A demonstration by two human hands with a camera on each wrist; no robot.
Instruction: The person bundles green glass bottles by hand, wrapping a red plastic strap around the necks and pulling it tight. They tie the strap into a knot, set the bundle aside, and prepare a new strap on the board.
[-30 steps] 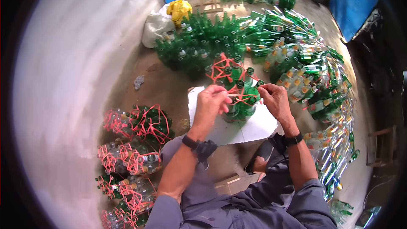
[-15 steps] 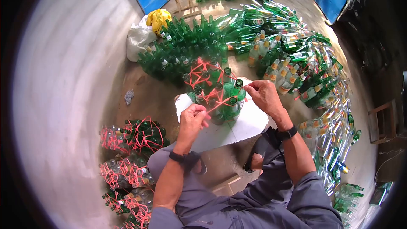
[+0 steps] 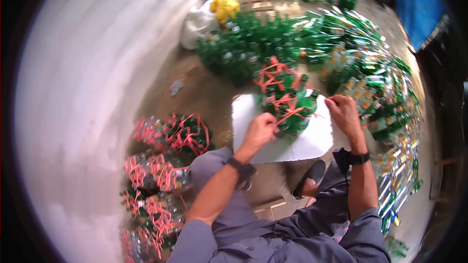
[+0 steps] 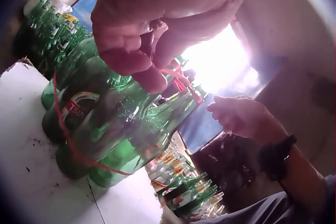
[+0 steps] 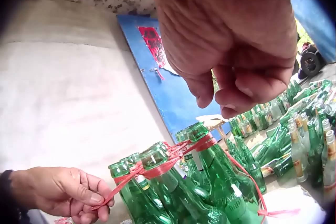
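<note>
A cluster of green glass bottles stands on a white board in front of me. Red plastic twine loops around the bottle necks, and another band circles the bodies lower down in the left wrist view. My left hand, at the near left side of the cluster, pinches an end of the twine between thumb and fingers; it runs from there to the necks. Beyond the cluster's right side hangs my right hand, apart from the bottles, its fingers curled with nothing visible in them.
Bundles of bottles tied with red twine line the floor at left. Upright green bottles crowd the far side, near a white sack and yellow bag. Loose bottles lie heaped along the right.
My left hand has drawn the twine back from over the necks to the cluster's near left. The right hand has moved off the bottles to the right. The head view has shifted.
</note>
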